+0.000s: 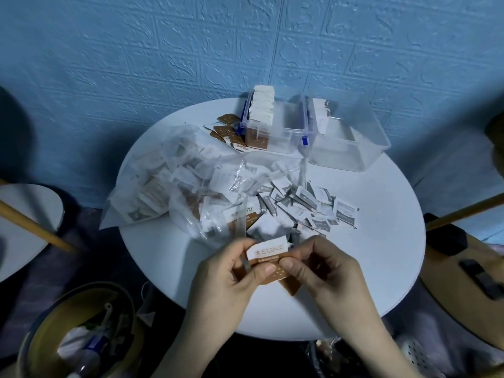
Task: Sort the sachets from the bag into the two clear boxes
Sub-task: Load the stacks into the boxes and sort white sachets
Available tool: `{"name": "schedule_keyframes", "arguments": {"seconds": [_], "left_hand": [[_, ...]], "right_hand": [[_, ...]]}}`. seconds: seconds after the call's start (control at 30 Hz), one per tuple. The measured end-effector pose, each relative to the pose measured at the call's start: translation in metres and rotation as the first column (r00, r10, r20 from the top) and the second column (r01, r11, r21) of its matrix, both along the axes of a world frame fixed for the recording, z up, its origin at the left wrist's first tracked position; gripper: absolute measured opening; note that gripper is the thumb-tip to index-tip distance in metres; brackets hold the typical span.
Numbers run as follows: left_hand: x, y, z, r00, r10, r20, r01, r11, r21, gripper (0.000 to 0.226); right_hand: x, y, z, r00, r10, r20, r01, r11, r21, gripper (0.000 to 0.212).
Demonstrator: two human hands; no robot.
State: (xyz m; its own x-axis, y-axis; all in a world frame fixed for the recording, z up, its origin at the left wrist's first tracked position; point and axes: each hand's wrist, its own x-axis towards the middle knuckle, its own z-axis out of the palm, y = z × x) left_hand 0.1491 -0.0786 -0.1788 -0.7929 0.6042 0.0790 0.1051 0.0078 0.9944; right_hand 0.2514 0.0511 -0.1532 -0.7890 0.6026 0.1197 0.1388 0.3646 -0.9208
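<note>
Brown-and-white sachets (268,264) pinched in both hands, left hand (231,271) and right hand (324,268); square the stack, then stand it upright in the left clear box (275,126).

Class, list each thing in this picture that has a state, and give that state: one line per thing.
Left hand: gripping brown sachets.
Right hand: pinching the same sachets.
Brown sachets: held as a small stack above the table edge.
Plastic bag: open, lying on its side, sachets spilling out.
Left clear box: lid off, partly filled with upright sachets.
Right clear box: lid off, a few sachets at its back.
</note>
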Motion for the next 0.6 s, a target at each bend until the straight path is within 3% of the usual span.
{"name": "schedule_keyframes", "arguments": {"seconds": [0.1, 0.2, 0.3, 0.37, 0.47, 0.53, 0.6], "left_hand": [[-0.007, -0.012, -0.003, 0.997, 0.069, -0.045, -0.072, 0.996, -0.054, 0.034], [-0.008, -0.019, 0.003, 0.996, 0.052, -0.073, -0.060, 0.992, -0.108, 0.032], [-0.005, -0.021, 0.003, 0.999, 0.015, -0.049, -0.021, 0.993, -0.116, 0.035], [-0.003, -0.021, 0.002, 0.999, -0.009, -0.048, 0.003, 0.994, -0.107, 0.037], [-0.001, -0.019, 0.004, 0.999, -0.037, -0.038, 0.033, 0.995, -0.099, 0.030], [0.001, -0.018, 0.005, 0.999, -0.045, -0.019, 0.043, 0.997, -0.069, 0.029], [0.003, -0.014, 0.005, 0.999, -0.048, 0.012, 0.048, 0.999, -0.016, 0.031]], "right_hand": [[0.005, 0.010, 0.001, 0.975, -0.081, 0.205, -0.009, 0.914, 0.405, 0.027], [0.004, 0.011, 0.003, 0.883, -0.133, 0.451, -0.102, 0.882, 0.460, 0.049], [0.000, 0.010, 0.004, 0.886, -0.154, 0.438, -0.087, 0.871, 0.484, 0.032], [0.003, 0.014, 0.002, 0.925, -0.134, 0.355, -0.044, 0.892, 0.450, 0.020], [0.009, 0.021, 0.004, 0.983, -0.073, 0.169, 0.033, 0.973, 0.227, 0.006], [0.011, 0.017, 0.007, 0.998, 0.021, 0.057, -0.024, 0.998, 0.051, 0.016], [0.011, 0.010, 0.009, 0.991, 0.129, 0.015, -0.129, 0.991, -0.024, 0.022]]}}
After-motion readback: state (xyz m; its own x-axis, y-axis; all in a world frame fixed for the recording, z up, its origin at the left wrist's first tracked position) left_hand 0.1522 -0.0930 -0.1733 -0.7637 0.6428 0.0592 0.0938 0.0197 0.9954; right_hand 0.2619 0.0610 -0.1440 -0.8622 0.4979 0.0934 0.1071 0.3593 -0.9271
